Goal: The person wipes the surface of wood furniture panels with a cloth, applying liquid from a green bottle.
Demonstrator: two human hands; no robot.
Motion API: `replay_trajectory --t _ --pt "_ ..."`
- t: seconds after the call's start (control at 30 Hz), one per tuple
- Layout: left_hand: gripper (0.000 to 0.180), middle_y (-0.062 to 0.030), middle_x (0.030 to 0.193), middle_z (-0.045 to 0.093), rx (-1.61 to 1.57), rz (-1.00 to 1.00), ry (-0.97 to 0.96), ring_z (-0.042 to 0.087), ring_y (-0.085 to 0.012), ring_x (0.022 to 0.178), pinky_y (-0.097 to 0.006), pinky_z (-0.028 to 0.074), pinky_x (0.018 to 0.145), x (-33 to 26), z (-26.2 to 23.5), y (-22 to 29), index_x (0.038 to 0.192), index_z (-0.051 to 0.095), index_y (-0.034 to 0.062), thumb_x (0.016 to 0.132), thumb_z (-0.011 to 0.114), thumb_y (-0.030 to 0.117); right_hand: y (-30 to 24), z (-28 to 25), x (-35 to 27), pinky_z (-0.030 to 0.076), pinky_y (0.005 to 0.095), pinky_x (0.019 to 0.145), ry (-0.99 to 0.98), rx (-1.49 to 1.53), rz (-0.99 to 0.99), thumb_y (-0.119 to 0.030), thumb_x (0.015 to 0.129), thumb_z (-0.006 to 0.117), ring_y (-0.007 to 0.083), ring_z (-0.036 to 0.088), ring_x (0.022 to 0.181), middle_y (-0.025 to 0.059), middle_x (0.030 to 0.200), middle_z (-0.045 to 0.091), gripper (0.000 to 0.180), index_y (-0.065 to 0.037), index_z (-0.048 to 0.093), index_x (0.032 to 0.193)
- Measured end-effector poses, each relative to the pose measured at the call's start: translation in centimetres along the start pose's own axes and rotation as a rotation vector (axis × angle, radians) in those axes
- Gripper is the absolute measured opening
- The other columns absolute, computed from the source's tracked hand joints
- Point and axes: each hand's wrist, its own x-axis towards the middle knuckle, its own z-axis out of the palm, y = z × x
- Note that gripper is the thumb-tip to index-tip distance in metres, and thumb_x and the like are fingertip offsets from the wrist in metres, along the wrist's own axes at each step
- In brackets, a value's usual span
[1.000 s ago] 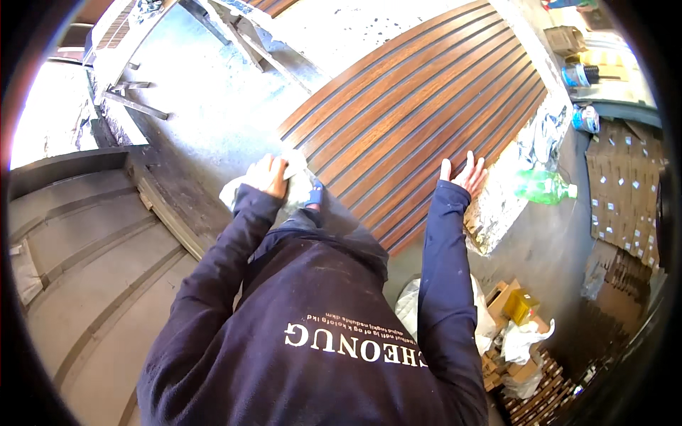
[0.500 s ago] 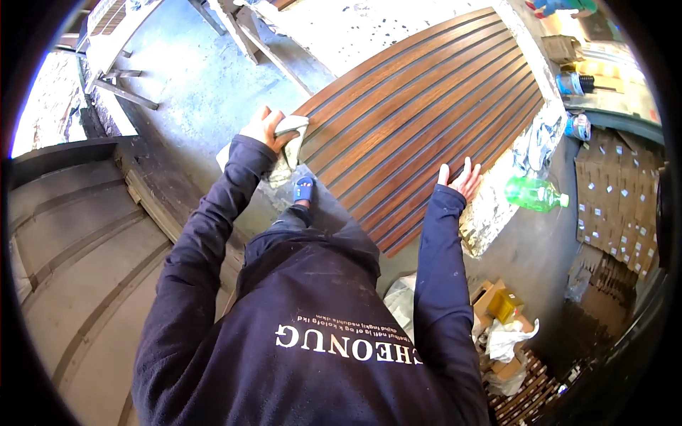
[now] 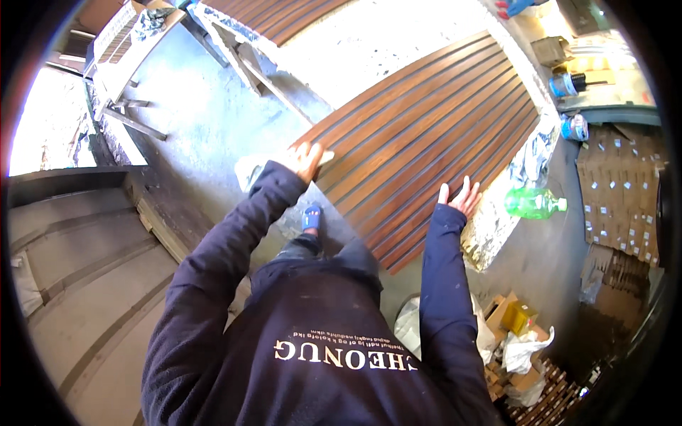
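The long brown wooden panel with dark grooves (image 3: 426,142) lay flat on the grey floor, right in front of the person. The left hand (image 3: 305,160) pressed a pale crumpled cloth (image 3: 250,170) on the panel's near left corner — I could not tell how tightly the fingers closed on it. The right hand (image 3: 462,199) lay open and flat on the panel's near right edge, fingers spread, holding nothing.

A moment before, the left hand and cloth were lower down and closer to the body — they had slid up along the panel's end. It looked like wiping work, moving across the wood. The right hand had stayed at the same edge. A green plastic bottle (image 3: 534,203) lay just beside the panel.
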Motion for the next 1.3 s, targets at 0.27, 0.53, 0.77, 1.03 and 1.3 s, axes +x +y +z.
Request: replay_trajectory --t 0.27,0.53,0.77,1.03,1.3 --pt "0.013 -0.0176 0.091 0.053 0.034 0.014 0.346 0.053 -0.0387 0.082 -0.044 0.045 0.068 2.5 -1.8 -1.7 0.082 0.056 0.0047 0.074 0.062 0.013 -0.6 -0.2 0.0 0.026 0.0571 0.107 0.042 0.131 -0.024 -0.041 0.078 0.066 0.0464 0.020 0.135 0.0219 0.145 0.029 0.068 -0.013 0.042 0.135" --pt "0.012 -0.0203 0.089 0.053 -0.243 -0.245 0.232 0.053 -0.0452 0.076 -0.049 0.045 0.063 3.9 2.3 -1.2 0.089 0.048 0.0055 0.085 0.055 0.014 0.2 0.1 3.4 0.027 0.0553 0.106 -0.028 0.095 -0.016 -0.044 0.079 0.063 0.0434 0.021 0.136 0.0197 0.147 0.026 0.071 -0.015 0.035 0.138" --pt "0.018 -0.0110 0.086 0.054 0.040 0.024 0.110 0.053 -0.0317 0.083 -0.045 0.039 0.071 4.4 1.5 4.3 0.090 0.058 0.0119 0.072 0.057 0.012 4.0 2.3 6.8 0.027 0.0524 0.107 0.123 0.237 -0.137 -0.038 0.075 0.067 0.0416 0.021 0.136 0.0198 0.147 0.028 0.068 -0.015 0.041 0.134" --pt "0.014 -0.0111 0.085 0.060 0.072 -0.005 0.007 0.060 -0.0302 0.082 -0.044 0.040 0.076 11.2 2.3 6.7 0.089 0.056 0.0118 0.078 0.059 0.020 3.0 -0.7 6.5 0.028 0.0519 0.107 -0.016 0.209 -0.032 -0.039 0.076 0.066 0.0402 0.020 0.137 0.0169 0.148 0.026 0.070 -0.015 0.039 0.135" --pt "0.015 -0.0133 0.079 0.059 0.032 0.161 0.192 0.059 -0.0330 0.076 -0.044 0.043 0.068 10.8 4.0 6.2 0.092 0.055 0.0101 0.087 0.054 0.024 1.6 -2.7 7.1 0.024 0.0524 0.109 -0.111 0.252 0.039 -0.044 0.079 0.061 0.0386 0.016 0.139 0.0171 0.150 0.024 0.068 -0.014 0.041 0.136"
